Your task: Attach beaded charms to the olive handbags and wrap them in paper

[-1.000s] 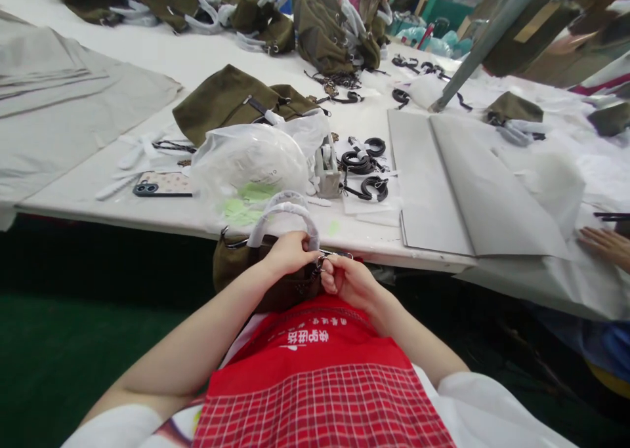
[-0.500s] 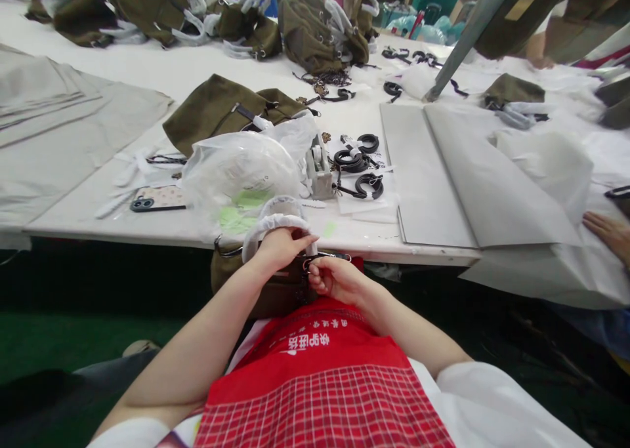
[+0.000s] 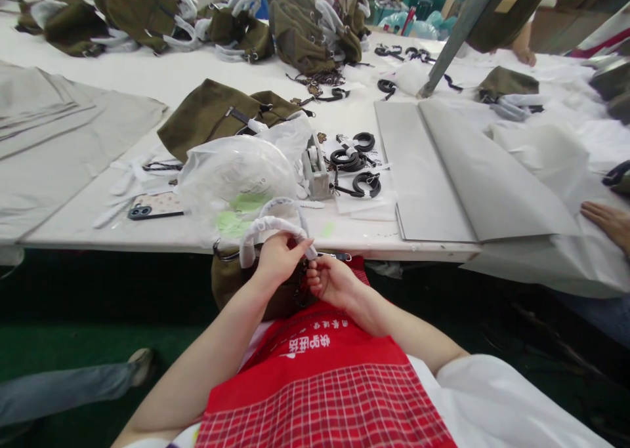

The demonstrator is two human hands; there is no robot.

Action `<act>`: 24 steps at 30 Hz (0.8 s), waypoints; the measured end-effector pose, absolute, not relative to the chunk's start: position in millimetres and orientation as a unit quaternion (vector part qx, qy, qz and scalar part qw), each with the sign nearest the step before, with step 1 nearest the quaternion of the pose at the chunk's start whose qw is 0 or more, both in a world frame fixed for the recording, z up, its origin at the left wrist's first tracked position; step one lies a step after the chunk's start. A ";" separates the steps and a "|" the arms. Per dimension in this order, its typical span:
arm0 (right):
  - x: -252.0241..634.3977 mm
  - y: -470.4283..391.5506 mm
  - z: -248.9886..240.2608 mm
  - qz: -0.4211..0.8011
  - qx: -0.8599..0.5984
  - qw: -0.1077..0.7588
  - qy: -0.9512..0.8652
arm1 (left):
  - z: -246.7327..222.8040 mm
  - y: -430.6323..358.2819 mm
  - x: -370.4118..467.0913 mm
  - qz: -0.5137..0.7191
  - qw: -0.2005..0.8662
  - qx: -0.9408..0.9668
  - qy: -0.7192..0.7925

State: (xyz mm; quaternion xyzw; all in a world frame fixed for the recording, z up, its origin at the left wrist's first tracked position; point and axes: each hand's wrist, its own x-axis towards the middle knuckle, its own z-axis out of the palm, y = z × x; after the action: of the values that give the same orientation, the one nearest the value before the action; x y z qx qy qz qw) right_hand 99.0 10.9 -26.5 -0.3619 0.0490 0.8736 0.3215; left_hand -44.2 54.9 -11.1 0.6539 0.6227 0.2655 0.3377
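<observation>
An olive-brown bag (image 3: pixel 224 287) is held against the table edge in front of my red apron. Its looped handles (image 3: pixel 266 224) are covered in white wrapping. My left hand (image 3: pixel 281 259) is closed around the right side of the near handle, thumb lying across the wrapping. Just to the right, my right hand (image 3: pixel 332 283) has its fingertips pinched together close to that handle's lower end. What they pinch is too small and covered to make out. A black strap end with a metal clasp (image 3: pixel 348 257) sticks out behind this hand.
Behind the bag lie a clear plastic bag (image 3: pixel 236 169), a grey metal dispenser (image 3: pixel 315 169), coiled black straps (image 3: pixel 348 159) and a phone (image 3: pixel 156 205). Another olive bag (image 3: pixel 207 117) rests beyond. Grey sheets (image 3: pixel 433 172) cover the right side, near another person's hand (image 3: pixel 608 224).
My left thumb has come onto the near handle's lower right end. The metal ring seen earlier at my right fingertips is now hidden. A passing leg shows more at lower left.
</observation>
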 end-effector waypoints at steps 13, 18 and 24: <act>112.0 10.9 -59.4 0.832 -0.408 0.364 -0.092 | -32.9 41.2 -55.3 0.414 0.508 0.400 0.641; 110.5 7.5 -60.4 0.808 -0.461 0.334 -0.152 | -29.8 45.1 -55.9 0.422 0.510 0.420 0.621; 117.1 0.6 -52.2 0.645 -0.557 0.318 -0.415 | -29.3 47.5 -62.8 0.443 0.522 0.407 0.604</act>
State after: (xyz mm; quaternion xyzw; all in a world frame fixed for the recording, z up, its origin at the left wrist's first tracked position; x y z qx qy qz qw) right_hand 117.1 0.6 -52.2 -0.5571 -0.4146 0.6453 0.3183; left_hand -62.8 47.5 -29.3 0.4073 0.6044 0.4433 0.5218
